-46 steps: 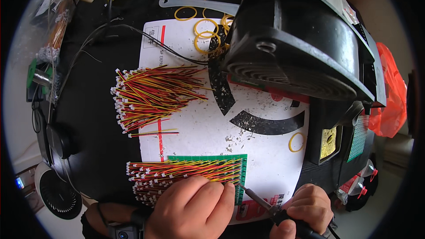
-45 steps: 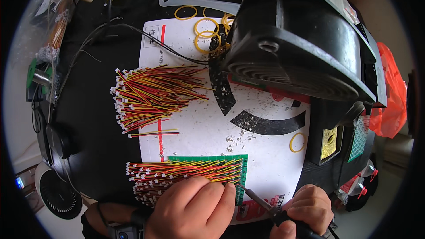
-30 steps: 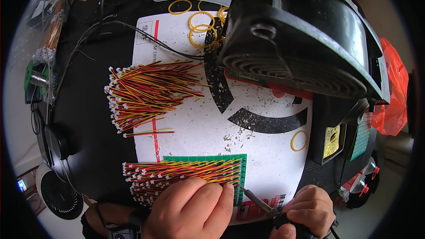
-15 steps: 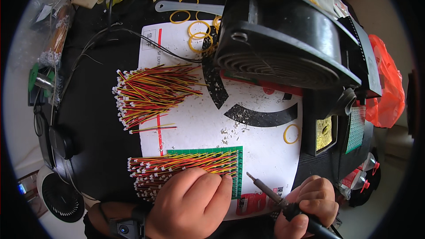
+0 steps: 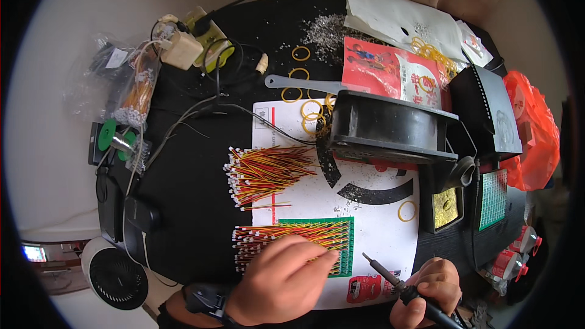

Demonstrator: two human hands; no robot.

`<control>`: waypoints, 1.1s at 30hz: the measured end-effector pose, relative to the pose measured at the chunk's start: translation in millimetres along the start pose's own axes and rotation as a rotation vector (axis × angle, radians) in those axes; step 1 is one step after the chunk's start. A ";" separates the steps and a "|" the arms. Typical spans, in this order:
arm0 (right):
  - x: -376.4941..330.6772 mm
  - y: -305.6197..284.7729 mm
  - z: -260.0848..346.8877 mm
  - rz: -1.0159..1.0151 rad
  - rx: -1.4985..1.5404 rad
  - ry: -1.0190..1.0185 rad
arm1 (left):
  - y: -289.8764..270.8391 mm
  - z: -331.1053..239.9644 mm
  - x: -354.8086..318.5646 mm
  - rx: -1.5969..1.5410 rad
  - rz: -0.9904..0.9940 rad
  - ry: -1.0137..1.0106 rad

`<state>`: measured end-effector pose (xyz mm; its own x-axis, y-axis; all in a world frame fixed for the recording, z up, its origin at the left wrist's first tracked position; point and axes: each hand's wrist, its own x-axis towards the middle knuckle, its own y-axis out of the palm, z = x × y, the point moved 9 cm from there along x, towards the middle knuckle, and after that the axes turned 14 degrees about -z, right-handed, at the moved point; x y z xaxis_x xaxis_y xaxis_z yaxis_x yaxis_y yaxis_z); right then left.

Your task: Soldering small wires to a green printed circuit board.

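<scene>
My left hand [image 5: 286, 283] lies over a green circuit board [image 5: 348, 247], its fingers bent and closed near the board's right side. Whatever is pinched there is hidden by the fingers. Rows of red, yellow and black wires with white connectors [image 5: 286, 231] run across the board, their plugs hanging past its left side. In my right hand [image 5: 436, 286] is a soldering iron [image 5: 388, 276], gripped by its dark handle. Its tip points up and left, just right of the board and apart from it. Beyond the board lies a pile of similar loose wires [image 5: 268, 173].
A black fan [image 5: 390, 125] stands over the white sheet [image 5: 384, 237]. To its right are a yellow sponge in a tray [image 5: 446, 208], a green perforated board [image 5: 492, 198] and a red bag [image 5: 533, 134]. Solder spool [image 5: 119, 140], cables and a small fan [image 5: 116, 274] sit left.
The view has shifted, so more of the table's far side shows and things appear smaller. My left hand's fingers have shifted slightly over the wires. My right hand still holds the soldering iron.
</scene>
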<state>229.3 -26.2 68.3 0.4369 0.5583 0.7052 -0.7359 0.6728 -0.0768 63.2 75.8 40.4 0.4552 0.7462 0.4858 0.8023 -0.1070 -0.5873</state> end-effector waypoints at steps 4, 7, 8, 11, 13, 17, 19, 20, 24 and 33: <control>-18.4 -11.6 -22.7 0.320 -0.036 0.113 | -42.9 50.0 14.4 0.290 -0.095 -0.176; -13.1 11.7 -16.0 0.358 -0.010 0.135 | -55.6 70.7 14.5 0.404 -0.018 -0.205; -0.4 11.2 -3.6 0.178 0.020 0.071 | -55.2 74.2 13.6 0.423 0.024 -0.208; -16.1 3.0 -9.9 -0.135 -0.131 0.091 | -53.1 80.3 13.1 0.482 0.010 -0.230; -2.5 7.8 -5.5 0.090 0.023 0.044 | -49.9 82.5 12.0 0.479 0.021 -0.230; -5.6 5.2 -8.3 0.016 0.017 0.014 | -46.2 80.6 13.6 0.508 0.032 -0.178; -7.5 -12.6 -8.3 -0.014 0.012 -0.011 | -48.4 75.9 14.0 0.489 0.045 -0.139; -13.2 -14.9 -18.9 0.195 0.021 0.081 | -56.7 73.9 13.8 0.435 0.003 -0.182; -5.7 -2.5 -10.6 0.097 0.021 0.049 | -63.3 58.7 8.6 0.094 -0.123 -0.400; -1.9 -2.2 -14.3 -0.032 0.052 0.081 | -10.2 29.2 -4.1 -0.395 0.180 -0.466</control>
<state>237.4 -21.8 57.1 0.4990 0.5758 0.6476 -0.7461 0.6656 -0.0169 41.9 93.0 25.5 0.4518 0.8920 0.0163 0.8511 -0.4254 -0.3076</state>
